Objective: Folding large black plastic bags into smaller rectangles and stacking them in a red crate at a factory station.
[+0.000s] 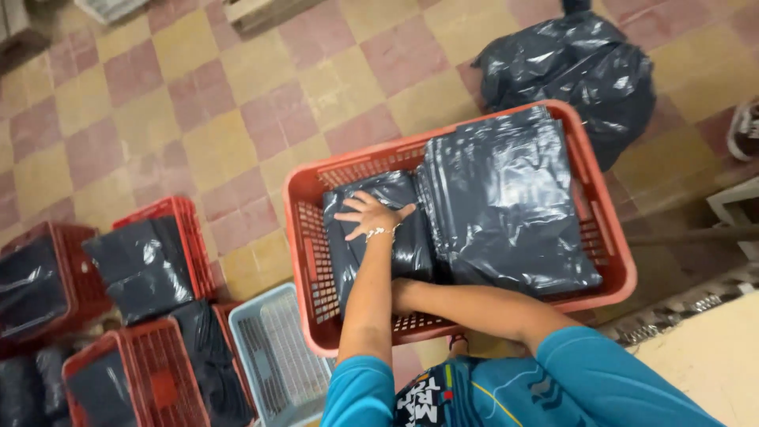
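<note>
Inside the red slatted plastic crate (609, 237), the left hand (370, 216) presses spread-fingered on soft, slippery dark plastic bags (379, 237), best gripped at the edges; right hand hidden, state unclear.

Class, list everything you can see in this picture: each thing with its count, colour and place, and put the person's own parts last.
Large crate: one, red, centre, on the floor.
Flat plastic bags: two stacks, dark grey, inside the large crate.
Full sack: one, black, behind the crate.
Small crates: several, red, lower left, holding dark bags.
Pale basket: one, light blue, beside the large crate.
Floor: yellow and pink tiles.
Shoe: one, right edge.
Left hand: flat on the smaller stack, bracelet at the wrist.
Right hand: hidden under the left arm, among the bags.
Sleeves: blue.
</note>
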